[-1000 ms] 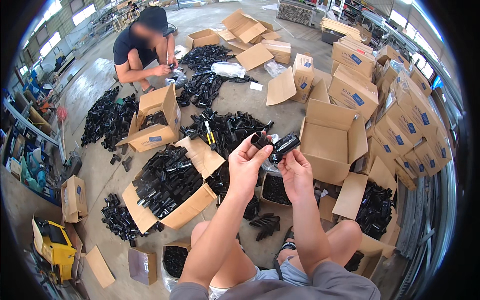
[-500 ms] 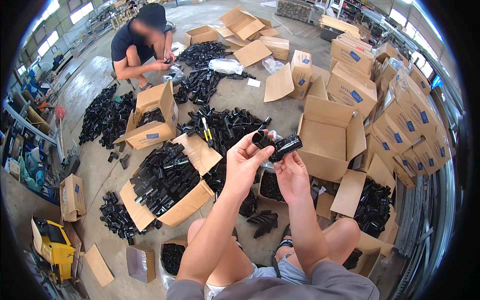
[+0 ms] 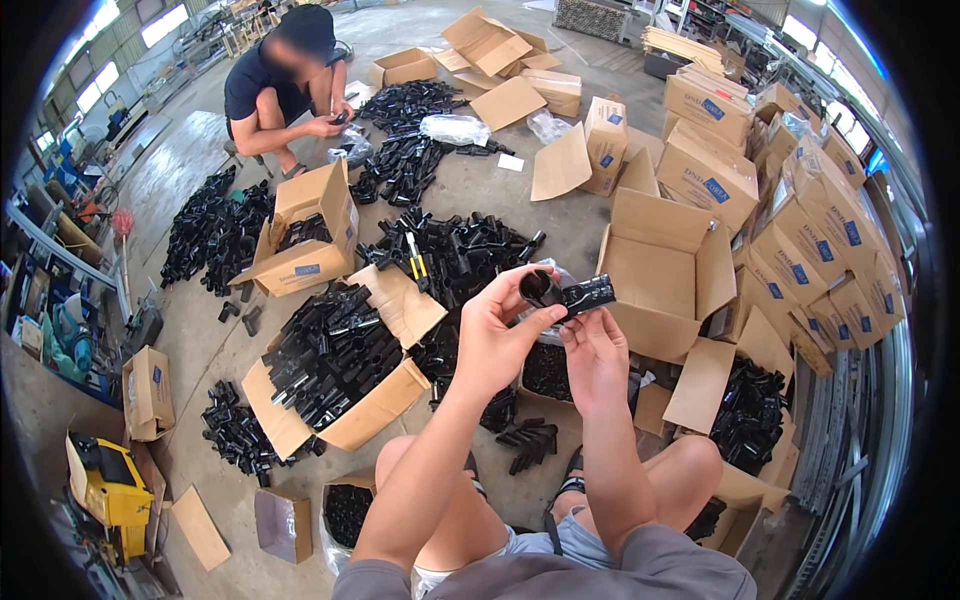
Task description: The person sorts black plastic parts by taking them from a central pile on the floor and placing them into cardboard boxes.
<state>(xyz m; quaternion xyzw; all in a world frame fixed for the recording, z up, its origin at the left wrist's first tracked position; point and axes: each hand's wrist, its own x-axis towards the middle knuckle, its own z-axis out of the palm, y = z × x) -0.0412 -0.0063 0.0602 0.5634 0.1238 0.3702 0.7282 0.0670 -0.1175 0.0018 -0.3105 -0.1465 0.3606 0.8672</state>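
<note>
Between my two hands, above the piles, is a glossy black pipe fitting [image 3: 588,293]. Its round open end faces up on the left and its body reaches out to the right. My left hand [image 3: 497,330] is wrapped round the open end, thumb across the near side. Fingertips of my right hand [image 3: 598,352] pinch the body from below. Beneath and behind them lies a heap of similar black fittings [image 3: 470,245]. A yellow and black cutter-like tool [image 3: 416,258] rests on this heap. To the left, an open carton [image 3: 370,415] is packed with black fittings.
An open carton [image 3: 650,275] stands right of my hands; stacked closed cartons [image 3: 810,245] rise beyond it. Another person [image 3: 285,90] squats at the far left, handling a small dark piece. A yellow machine [image 3: 110,490] sits at the lower left, metal profiles [image 3: 850,440] at the right.
The fitting has shifted slightly right and turned, so its round opening shows more. Both my hands keep hold of it. The other person's hands have moved a little.
</note>
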